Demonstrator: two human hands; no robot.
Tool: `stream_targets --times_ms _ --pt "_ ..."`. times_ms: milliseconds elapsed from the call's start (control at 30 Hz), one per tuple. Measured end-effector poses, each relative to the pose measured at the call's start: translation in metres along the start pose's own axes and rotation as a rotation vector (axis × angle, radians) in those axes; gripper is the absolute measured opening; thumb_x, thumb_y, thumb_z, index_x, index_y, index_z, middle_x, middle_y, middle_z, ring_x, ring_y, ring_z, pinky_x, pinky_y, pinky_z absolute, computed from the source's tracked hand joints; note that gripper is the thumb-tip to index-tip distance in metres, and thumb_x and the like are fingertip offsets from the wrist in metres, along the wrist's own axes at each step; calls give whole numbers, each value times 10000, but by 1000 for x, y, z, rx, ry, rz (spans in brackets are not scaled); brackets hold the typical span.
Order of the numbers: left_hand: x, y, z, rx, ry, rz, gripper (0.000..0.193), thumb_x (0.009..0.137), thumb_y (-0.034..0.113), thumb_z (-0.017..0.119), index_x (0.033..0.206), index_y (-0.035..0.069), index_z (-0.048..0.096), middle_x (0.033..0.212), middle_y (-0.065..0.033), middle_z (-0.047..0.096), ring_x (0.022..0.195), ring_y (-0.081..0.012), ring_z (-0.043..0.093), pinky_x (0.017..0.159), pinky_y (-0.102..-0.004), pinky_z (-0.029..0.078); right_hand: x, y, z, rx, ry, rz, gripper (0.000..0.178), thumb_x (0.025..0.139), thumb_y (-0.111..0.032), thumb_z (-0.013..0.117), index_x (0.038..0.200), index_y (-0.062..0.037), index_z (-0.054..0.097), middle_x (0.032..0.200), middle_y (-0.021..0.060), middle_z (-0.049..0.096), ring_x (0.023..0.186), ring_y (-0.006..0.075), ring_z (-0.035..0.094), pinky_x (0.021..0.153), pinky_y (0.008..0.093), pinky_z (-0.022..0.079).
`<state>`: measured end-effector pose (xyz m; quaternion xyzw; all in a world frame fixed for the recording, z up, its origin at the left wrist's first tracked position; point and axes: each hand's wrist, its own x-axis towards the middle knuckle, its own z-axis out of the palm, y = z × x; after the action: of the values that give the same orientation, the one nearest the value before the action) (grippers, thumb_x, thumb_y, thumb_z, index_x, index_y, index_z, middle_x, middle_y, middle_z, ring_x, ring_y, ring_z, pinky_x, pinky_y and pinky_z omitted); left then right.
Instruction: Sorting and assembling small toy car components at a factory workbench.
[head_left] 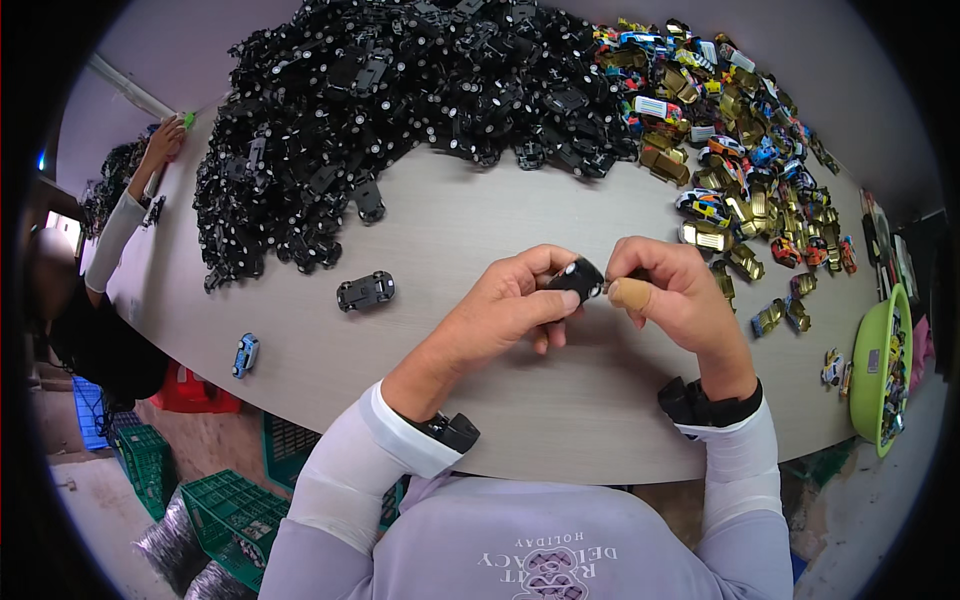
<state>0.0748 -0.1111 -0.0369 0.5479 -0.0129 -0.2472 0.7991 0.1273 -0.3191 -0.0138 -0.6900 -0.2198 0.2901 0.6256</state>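
My left hand [505, 308] grips a black toy car chassis [576, 277] with pale wheels between thumb and fingers, over the middle of the table. Close against its right end, my right hand [672, 290] is closed in a pinch, a tan covering on its thumb. Whatever those fingertips hold is too small or hidden to name. Another black chassis [366, 291] lies on the tabletop left of my hands. Farther left sits a small blue toy car [245, 355].
A big heap of black chassis [400, 90] spans the back of the table [480, 210]. Colourful toy car bodies [750, 170] pile up at right, beside a green basin [868, 370]. Another person's hand [165, 140] is at far left. Green crates [235, 510] stand below.
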Motion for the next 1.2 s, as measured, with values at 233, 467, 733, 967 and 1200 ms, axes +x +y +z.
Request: stream_targets --times_ms 233,467,733,967,1200 --pt "-3 1 -2 78 -46 -24 245 876 219 609 1039 36 601 728 0 597 548 -18 482 456 -149 331 1 2 3 15 -28 -9 44 814 -73 603 803 -35 584 652 -56 520 547 16 439 473 182 350" --pt "-15 -8 2 548 97 148 181 860 159 598 963 14 630 686 40 569 571 -21 449 492 -195 336 2 4 21 -346 -1 -43 98 784 -59 618 743 0 551 565 -10 479 548 65 397 479 254 326" --pt "-76 21 -20 1373 333 315 208 726 127 640 920 53 642 940 -84 621 929 -250 562 826 -359 418 -6 -2 17 -461 -145 -78 108 744 -41 603 802 8 525 631 91 518 562 146 455 518 288 373" --pt "-125 22 -80 1656 471 119 355 695 150 672 1029 55 603 1158 -109 541 1137 -300 473 996 -403 305 -14 -15 -11 -586 122 -8 104 724 -10 606 784 15 525 619 54 505 572 125 455 527 262 374" --pt "-113 31 -119 1547 1095 131 402 749 197 665 1102 21 593 1168 -165 543 1064 -361 524 884 -381 429 -23 -18 -24 -718 236 -121 109 722 12 604 795 23 524 634 93 524 568 179 488 539 291 392"
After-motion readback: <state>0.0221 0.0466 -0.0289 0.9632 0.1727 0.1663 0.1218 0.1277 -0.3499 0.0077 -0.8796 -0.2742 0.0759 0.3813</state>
